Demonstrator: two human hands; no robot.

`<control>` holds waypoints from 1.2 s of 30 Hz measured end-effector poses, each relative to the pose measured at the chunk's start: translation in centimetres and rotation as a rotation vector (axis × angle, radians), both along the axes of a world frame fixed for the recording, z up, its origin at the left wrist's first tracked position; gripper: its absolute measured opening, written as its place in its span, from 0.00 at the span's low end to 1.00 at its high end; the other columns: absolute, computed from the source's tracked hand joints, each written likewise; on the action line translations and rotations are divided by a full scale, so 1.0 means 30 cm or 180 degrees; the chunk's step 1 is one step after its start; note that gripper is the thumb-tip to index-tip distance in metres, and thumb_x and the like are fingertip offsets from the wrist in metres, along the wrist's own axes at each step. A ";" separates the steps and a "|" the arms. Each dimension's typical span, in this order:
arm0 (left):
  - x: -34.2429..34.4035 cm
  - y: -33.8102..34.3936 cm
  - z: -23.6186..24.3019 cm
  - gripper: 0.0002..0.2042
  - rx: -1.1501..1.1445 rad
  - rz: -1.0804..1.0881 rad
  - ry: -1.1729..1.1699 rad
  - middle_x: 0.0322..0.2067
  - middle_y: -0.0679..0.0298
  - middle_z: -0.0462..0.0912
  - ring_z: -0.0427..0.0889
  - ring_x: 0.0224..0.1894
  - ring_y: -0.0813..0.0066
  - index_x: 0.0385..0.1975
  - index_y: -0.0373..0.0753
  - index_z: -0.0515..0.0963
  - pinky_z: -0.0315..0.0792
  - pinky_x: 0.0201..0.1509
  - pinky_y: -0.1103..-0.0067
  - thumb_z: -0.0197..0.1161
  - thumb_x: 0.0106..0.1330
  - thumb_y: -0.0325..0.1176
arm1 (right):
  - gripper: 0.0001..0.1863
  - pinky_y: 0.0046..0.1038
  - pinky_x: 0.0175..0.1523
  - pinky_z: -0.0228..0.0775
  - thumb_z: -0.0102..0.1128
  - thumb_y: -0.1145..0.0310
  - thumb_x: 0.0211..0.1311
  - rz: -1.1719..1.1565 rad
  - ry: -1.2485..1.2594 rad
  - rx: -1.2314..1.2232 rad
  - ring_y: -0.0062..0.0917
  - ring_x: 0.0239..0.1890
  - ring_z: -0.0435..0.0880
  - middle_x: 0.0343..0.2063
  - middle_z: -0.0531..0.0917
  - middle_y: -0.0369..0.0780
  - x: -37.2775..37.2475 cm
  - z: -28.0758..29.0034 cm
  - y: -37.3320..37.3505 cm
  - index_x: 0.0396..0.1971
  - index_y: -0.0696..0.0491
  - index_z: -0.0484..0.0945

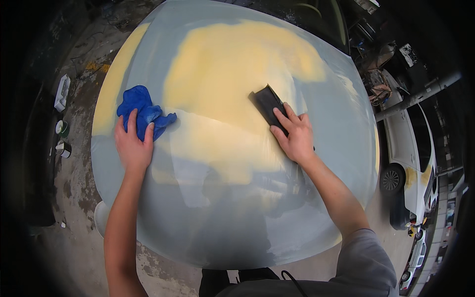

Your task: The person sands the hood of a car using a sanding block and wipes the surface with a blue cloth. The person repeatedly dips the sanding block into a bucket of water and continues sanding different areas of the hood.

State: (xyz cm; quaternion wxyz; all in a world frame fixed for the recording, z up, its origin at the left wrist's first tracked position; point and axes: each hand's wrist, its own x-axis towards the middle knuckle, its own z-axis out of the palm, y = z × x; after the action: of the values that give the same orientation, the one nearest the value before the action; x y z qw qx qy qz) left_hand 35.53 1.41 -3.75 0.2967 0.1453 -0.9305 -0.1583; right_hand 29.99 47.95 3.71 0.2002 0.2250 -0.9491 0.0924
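A car hood spreads out before me, grey with large patches of yellow filler, its surface partly wet and shiny. My right hand grips the near end of a black sanding block that looks wrapped in dark sandpaper and lies tilted on the yellow area. On the hood's left part sits a crumpled blue cloth. My left hand holds its lower edge, fingers on top and thumb at the side. The sanding block's underside is hidden.
A white car with yellow patches stands to the right, behind a grey pole. On the stained floor at left are a white tray, a green-and-white container and a small can. The windshield borders the hood's far side.
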 end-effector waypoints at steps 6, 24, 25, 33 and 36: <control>-0.095 0.178 0.013 0.32 0.0187 -0.0367 0.0164 0.73 0.37 0.73 0.72 0.75 0.35 0.76 0.51 0.77 0.69 0.79 0.52 0.73 0.74 0.52 | 0.28 0.44 0.64 0.79 0.61 0.46 0.76 -0.1760 0.0041 0.0302 0.49 0.53 0.84 0.64 0.88 0.35 -0.569 0.117 0.206 0.70 0.39 0.87; -0.046 0.102 0.020 0.37 0.0220 -0.0354 0.0025 0.75 0.37 0.70 0.69 0.77 0.35 0.77 0.51 0.76 0.66 0.81 0.51 0.76 0.70 0.56 | 0.28 0.46 0.57 0.82 0.68 0.49 0.70 -0.0997 0.0220 0.0076 0.48 0.51 0.83 0.68 0.86 0.39 -0.329 0.003 0.020 0.68 0.39 0.88; -0.013 0.034 0.048 0.39 0.0156 -0.0308 -0.0047 0.76 0.37 0.69 0.68 0.78 0.34 0.78 0.51 0.75 0.65 0.82 0.50 0.77 0.68 0.58 | 0.28 0.45 0.56 0.81 0.71 0.51 0.68 -0.0707 0.0180 -0.0055 0.46 0.48 0.83 0.69 0.86 0.40 -0.178 -0.030 -0.062 0.68 0.39 0.88; -0.179 -0.116 0.084 0.46 -0.0073 -0.0975 -0.0476 0.79 0.38 0.68 0.70 0.78 0.30 0.72 0.39 0.74 0.68 0.80 0.51 0.84 0.59 0.58 | 0.28 0.46 0.56 0.79 0.73 0.52 0.68 -0.0667 0.0204 0.0048 0.43 0.45 0.81 0.71 0.84 0.39 0.091 0.057 -0.054 0.66 0.41 0.89; -0.320 -0.025 0.037 0.37 0.0401 -0.1360 -0.0099 0.66 0.42 0.83 0.82 0.66 0.37 0.66 0.35 0.76 0.77 0.71 0.55 0.82 0.62 0.49 | 0.25 0.47 0.61 0.79 0.67 0.51 0.73 -0.1462 0.0165 -0.0039 0.47 0.53 0.82 0.66 0.86 0.34 -0.155 0.083 0.004 0.67 0.38 0.88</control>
State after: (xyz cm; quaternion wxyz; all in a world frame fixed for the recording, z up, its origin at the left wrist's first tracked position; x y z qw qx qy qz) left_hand 25.92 0.67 -2.64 0.2324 -0.0344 -0.9329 -0.2731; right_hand 25.35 48.07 6.22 0.2417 0.0042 -0.9693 0.0444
